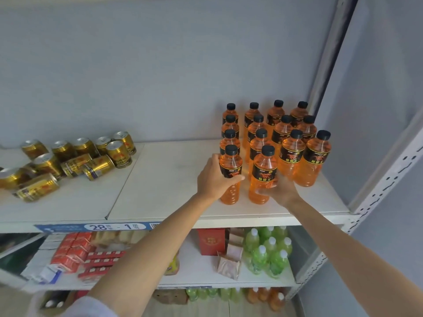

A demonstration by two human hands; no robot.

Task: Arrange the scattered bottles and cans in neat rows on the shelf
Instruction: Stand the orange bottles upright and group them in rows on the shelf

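The left hand (211, 177) grips one front orange bottle (230, 175); the right hand (280, 189) grips its neighbour (263, 177), squaring the rows on the shelf (160, 179). Next, I judge, the tumbled gold cans (68, 159) need standing up.

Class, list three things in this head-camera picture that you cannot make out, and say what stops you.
1. Head view: the right hand's grip, hidden behind the front orange plastic bottle.
2. Head view: small print on the gold metal cans, too small.
3. Head view: red cartons on the lower white shelf, blurred.
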